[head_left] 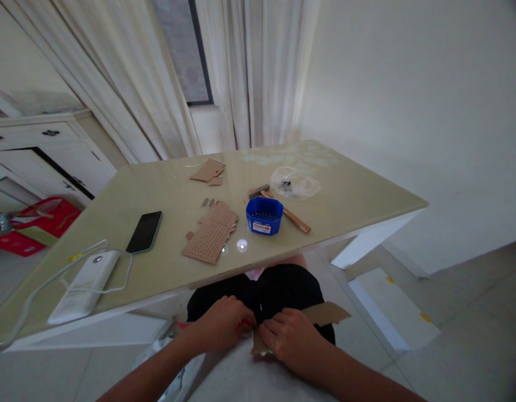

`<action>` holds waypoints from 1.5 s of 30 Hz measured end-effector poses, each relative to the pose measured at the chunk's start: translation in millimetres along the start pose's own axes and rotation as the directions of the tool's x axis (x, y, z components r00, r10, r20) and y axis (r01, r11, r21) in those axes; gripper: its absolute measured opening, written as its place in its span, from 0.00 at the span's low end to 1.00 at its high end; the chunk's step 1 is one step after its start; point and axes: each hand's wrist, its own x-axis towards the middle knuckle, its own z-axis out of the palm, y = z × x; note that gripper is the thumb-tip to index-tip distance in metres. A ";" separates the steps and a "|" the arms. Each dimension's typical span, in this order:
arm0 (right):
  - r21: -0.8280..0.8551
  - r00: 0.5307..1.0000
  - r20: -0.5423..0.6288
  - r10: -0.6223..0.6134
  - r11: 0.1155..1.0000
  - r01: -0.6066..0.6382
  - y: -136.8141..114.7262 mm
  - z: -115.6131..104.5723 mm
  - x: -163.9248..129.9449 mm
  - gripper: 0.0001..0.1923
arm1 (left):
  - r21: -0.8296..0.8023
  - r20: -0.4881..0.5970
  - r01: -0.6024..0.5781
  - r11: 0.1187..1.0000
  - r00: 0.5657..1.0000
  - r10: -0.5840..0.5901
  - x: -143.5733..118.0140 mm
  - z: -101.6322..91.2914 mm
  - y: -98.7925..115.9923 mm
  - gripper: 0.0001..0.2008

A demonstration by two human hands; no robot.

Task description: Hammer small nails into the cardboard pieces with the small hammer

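Observation:
Over my lap, my right hand [293, 340] grips a strip of brown cardboard [327, 314], which sticks out on both sides of the fingers. Its near end looks torn. My left hand [226, 324] is closed close beside it, fingertips near the cardboard's left end. A bit of red shows at those fingers, but I cannot make out what they hold. On the table ahead lies a brown sheet full of punched holes [211, 231]. A blue plastic bin [264, 216] with small dark items inside stands to its right, in front of a wooden-handled hammer [297, 219].
A phone [144, 231] and a white power bank [85, 285] with a cable lie on the table's left. Farther back are brown scraps [208, 170], small metal pieces [207, 202] and a clear plastic bag [297, 183]. A white box [394, 307] rests on the floor at right.

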 end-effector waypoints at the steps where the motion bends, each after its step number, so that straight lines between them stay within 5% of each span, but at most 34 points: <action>1: -0.004 1.000 -0.015 -0.010 1.000 0.010 -1.0 0.2 -1.0 0.09 | -0.061 0.001 -0.019 0.998 1.000 0.019 1.5 -3.2 -3.1 0.18; 7: 0.095 0.982 -0.191 -0.017 0.995 0.035 5.9 -7.6 -18.5 0.07 | -0.366 -0.035 0.007 0.931 0.999 -0.022 3.4 -17.4 -27.3 0.14; 12: 0.280 0.919 -0.359 0.163 0.958 -0.060 32.1 -46.9 -48.4 0.18 | -0.404 -0.080 0.149 0.902 0.977 -0.197 -18.1 -19.2 -36.0 0.13; 14: 0.423 0.866 -0.406 0.292 0.900 -0.105 40.6 -64.8 -55.1 0.17 | -0.361 -0.119 0.167 0.918 0.968 -0.222 -32.6 -27.8 -25.6 0.13; 18: 0.641 0.631 -0.469 0.618 0.730 -0.237 50.7 -86.6 -53.1 0.13 | -0.228 -0.314 0.052 0.972 0.941 -0.124 -70.6 -67.1 16.5 0.15; 20: 0.695 0.505 -0.517 0.691 0.683 -0.223 55.0 -91.5 -46.9 0.13 | -0.123 -0.554 -0.004 0.992 0.830 -0.066 -90.5 -90.6 37.2 0.15; 23: 0.767 0.232 -0.604 0.763 0.635 -0.089 62.5 -98.1 -34.4 0.10 | 0.168 -0.850 -0.040 0.985 0.501 0.165 -107.6 -119.4 49.1 0.15; 24: 0.774 0.130 -0.626 0.769 0.633 -0.016 65.0 -101.1 -29.9 0.09 | 0.283 -0.881 -0.021 0.959 0.389 0.269 -107.6 -127.3 45.8 0.17; 26: 0.720 0.009 -0.690 0.723 0.686 0.106 69.5 -108.8 -21.7 0.07 | 0.533 -0.821 0.024 0.846 0.256 0.510 -98.8 -142.0 27.7 0.25; 27: 0.664 0.010 -0.744 0.668 0.737 0.125 71.6 -113.2 -18.5 0.05 | 0.659 -0.741 0.060 0.750 0.222 0.634 -90.9 -149.0 13.7 0.28; 29: 0.507 0.069 -0.862 0.502 0.855 0.111 75.4 -121.9 -15.0 0.08 | 0.802 -0.595 0.178 0.570 0.327 0.734 -71.8 -161.0 -20.7 0.28; 31: 0.343 0.176 -0.929 0.324 0.935 0.087 78.7 -128.3 -14.5 0.14 | 0.826 -0.558 0.203 0.526 0.430 0.710 -52.9 -167.8 -57.7 0.23; 34: 0.155 0.297 -0.947 0.121 0.983 0.094 82.9 -129.2 -13.3 0.16 | 0.759 -0.622 0.114 0.641 0.421 0.660 -32.6 -163.8 -106.7 0.16; 36: 0.094 0.311 -0.948 0.066 0.993 0.076 85.9 -123.1 -9.1 0.15 | 0.676 -0.700 0.107 0.729 0.405 0.588 -25.6 -154.0 -131.3 0.14; 38: 0.085 0.315 -0.946 0.068 0.996 0.038 89.4 -113.1 -2.8 0.13 | 0.620 -0.736 0.128 0.774 0.435 0.518 -22.4 -142.9 -148.4 0.14; 41: 0.081 0.384 -0.921 0.065 0.996 0.027 94.3 -97.0 5.2 0.10 | 0.546 -0.775 0.217 0.809 0.498 0.390 -21.8 -129.2 -158.8 0.16; 45: 0.065 0.450 -0.891 0.056 0.998 0.006 95.7 -83.0 9.8 0.11 | 0.403 -0.808 0.296 0.866 0.559 0.185 -23.6 -113.6 -143.5 0.19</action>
